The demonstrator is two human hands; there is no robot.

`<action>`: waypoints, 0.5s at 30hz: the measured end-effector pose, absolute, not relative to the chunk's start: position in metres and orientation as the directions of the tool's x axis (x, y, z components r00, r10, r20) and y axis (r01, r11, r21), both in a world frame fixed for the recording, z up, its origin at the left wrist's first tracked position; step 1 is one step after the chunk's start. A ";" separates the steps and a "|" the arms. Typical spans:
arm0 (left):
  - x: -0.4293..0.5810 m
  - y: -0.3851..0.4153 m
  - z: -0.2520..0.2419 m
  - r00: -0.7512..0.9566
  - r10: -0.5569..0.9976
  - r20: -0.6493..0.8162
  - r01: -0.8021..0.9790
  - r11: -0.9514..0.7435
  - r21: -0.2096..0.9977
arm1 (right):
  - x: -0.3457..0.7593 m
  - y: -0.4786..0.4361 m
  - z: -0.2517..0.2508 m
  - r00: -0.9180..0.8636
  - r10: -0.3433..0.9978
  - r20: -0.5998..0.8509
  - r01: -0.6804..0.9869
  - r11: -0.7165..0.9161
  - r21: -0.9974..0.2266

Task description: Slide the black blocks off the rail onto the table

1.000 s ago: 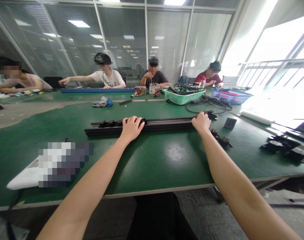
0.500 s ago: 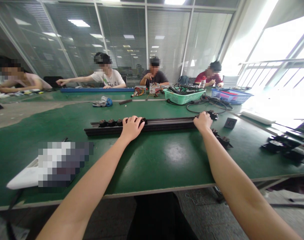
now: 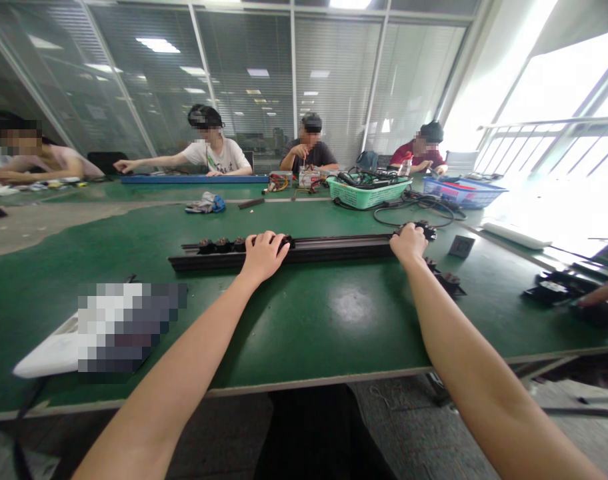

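A long black rail (image 3: 334,248) lies across the green table (image 3: 309,320), with small black parts clipped along its left stretch (image 3: 219,245). My left hand (image 3: 263,253) rests on the rail near its middle, fingers curled over the top. My right hand (image 3: 409,243) grips the rail close to its right end, fingers closed over it beside a black part (image 3: 427,230). More small black parts (image 3: 447,280) lie on the table just right of my right wrist.
A white device (image 3: 49,357) sits at the near left. A green basket (image 3: 367,192), a blue basket (image 3: 461,192), cables (image 3: 414,210) and a black square piece (image 3: 460,247) lie beyond. Black parts (image 3: 554,290) and another person's hand (image 3: 601,297) are at right. Several people sit opposite.
My right hand has slid a little to the right along the rail. Another person's hand has come in from the right edge onto the black parts there. My left hand has stayed put.
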State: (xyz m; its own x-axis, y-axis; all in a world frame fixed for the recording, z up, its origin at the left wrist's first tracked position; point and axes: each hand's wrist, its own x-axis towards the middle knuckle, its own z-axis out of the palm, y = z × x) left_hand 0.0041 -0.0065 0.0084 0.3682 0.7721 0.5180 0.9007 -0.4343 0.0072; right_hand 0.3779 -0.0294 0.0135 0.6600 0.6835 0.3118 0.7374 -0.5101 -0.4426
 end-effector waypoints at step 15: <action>0.003 -0.004 0.005 0.365 0.770 0.524 0.902 -0.433 0.008 | 0.410 -0.015 0.009 0.735 0.616 0.283 0.556 -0.308 -0.772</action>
State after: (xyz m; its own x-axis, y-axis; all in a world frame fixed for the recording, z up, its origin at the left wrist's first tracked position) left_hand 0.0027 -0.0039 0.0052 0.3646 0.7697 0.5241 0.9016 -0.4325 0.0080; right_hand 0.4104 -0.0152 0.0094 0.7349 0.6163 0.2831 0.5557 -0.3079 -0.7723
